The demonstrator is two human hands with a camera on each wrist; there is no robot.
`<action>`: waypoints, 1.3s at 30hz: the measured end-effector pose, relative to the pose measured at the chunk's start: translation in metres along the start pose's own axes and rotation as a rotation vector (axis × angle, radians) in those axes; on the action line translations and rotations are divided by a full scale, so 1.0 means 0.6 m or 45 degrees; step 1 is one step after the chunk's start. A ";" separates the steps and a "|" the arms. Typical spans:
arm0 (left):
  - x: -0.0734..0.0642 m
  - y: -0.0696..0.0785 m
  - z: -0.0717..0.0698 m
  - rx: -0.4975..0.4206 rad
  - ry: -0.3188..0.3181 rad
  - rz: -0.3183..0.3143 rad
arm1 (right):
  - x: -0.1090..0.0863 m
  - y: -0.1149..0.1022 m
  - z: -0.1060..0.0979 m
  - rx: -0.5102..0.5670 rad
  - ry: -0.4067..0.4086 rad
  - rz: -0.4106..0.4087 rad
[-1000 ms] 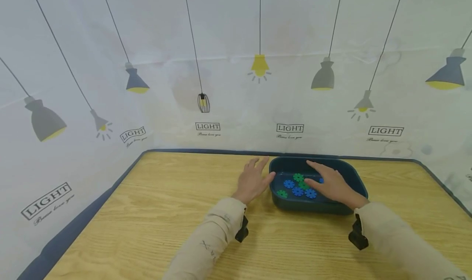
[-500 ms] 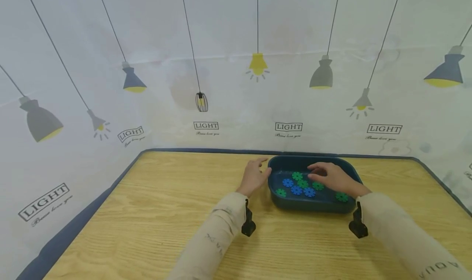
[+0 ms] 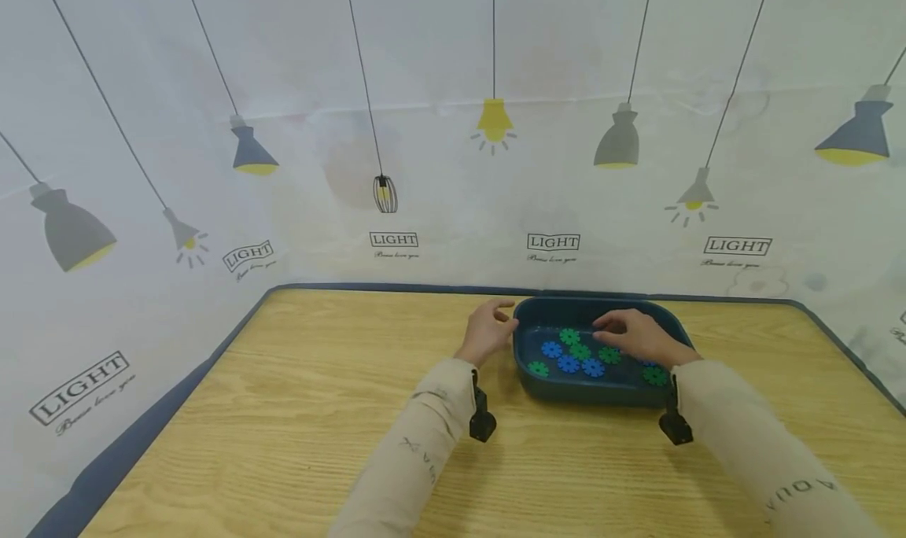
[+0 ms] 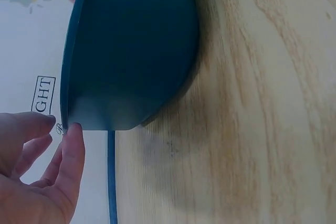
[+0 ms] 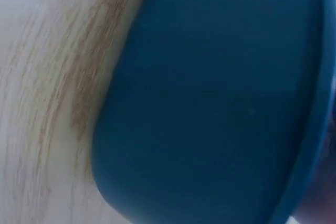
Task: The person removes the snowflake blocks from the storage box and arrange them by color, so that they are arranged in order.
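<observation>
A dark blue plastic basin (image 3: 587, 394) stands at the back of the wooden table, with several green snowflake building discs (image 3: 580, 351) and blue snowflake building discs (image 3: 569, 363) lying flat inside. My left hand (image 3: 487, 332) is at the basin's left rim. In the left wrist view its thumb and index finger (image 4: 26, 127) straddle the rim's end, a gap between them. Over the right part of the basin hovers my right hand (image 3: 639, 338), fingers loosely bent, with nothing seen in it. It covers part of a blue disc. The right wrist view mostly shows the basin's outer wall (image 5: 210, 98).
Pale wood tabletop (image 3: 304, 412) spreads to the left and front. A white curtain (image 3: 439, 145) printed with lamps hangs behind the table's dark blue edging (image 3: 396, 288). Black wrist cameras (image 3: 483, 420) hang below both beige sleeves.
Both hands' spread fingers have bent inward. My left fingertips have come to the rim. The right hand's shift uncovers a green disc at the right and one near the middle.
</observation>
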State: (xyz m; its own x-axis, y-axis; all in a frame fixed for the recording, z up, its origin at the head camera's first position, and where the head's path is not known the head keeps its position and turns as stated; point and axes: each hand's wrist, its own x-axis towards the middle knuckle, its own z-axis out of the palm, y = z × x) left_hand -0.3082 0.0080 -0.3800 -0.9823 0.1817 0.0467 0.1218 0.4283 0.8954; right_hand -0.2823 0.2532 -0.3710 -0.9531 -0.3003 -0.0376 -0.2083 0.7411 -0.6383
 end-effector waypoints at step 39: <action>0.008 -0.008 -0.001 -0.271 -0.046 -0.208 | 0.019 0.024 0.034 0.051 -0.243 0.111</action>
State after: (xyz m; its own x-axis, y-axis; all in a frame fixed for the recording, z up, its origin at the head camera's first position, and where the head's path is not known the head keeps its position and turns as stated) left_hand -0.3138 0.0066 -0.3836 -0.9803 0.1583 -0.1181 -0.0741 0.2592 0.9630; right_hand -0.2915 0.2484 -0.3965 -0.9073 -0.3475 -0.2367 -0.1145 0.7458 -0.6562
